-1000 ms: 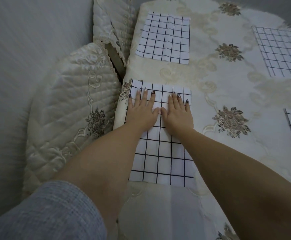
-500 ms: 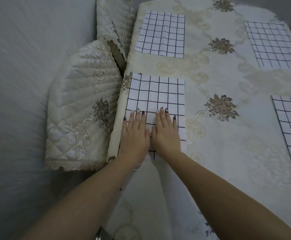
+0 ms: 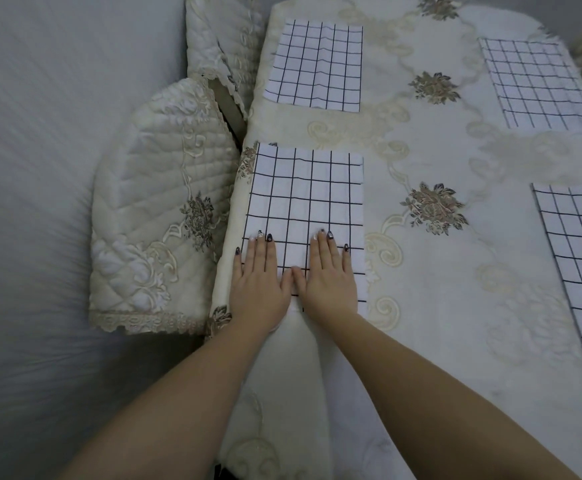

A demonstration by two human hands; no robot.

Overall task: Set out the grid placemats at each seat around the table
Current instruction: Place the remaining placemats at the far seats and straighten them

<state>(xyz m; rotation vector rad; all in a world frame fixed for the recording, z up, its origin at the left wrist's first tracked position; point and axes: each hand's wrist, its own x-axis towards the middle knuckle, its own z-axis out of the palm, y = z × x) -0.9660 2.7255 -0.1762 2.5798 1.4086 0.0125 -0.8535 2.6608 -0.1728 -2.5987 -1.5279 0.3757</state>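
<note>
Both palms flat, fingers straight and close together, nothing pinched: left hand (image 3: pixel 260 282) and right hand (image 3: pixel 331 278) press side by side on the near end of a grid placemat (image 3: pixel 306 199), thumbs touching in the middle. Left little finger sits off the mat, on the cream embroidered tablecloth (image 3: pixel 431 306) (nails are dark-painted, btw).

That mat lies along the table's left edge, toward the near-left corner, w/ its long side running away from me. Its near edge is hidden under the hands, so I can't tell exactly where it ends.

3 more are laid flat on the cloth. A second grid placemat (image 3: pixel 315 64) is farther along the same left edge, apart from the first. A third grid placemat (image 3: pixel 538 84) is at the far right. A fourth grid placemat (image 3: pixel 580 265) is by the right edge, cut off by the frame.

A quilted chair cover (image 3: pixel 158 209) stands just beside the left edge, next to the pressed mat, and another chair cover (image 3: pixel 220 39) is beside the far-left mat.
</note>
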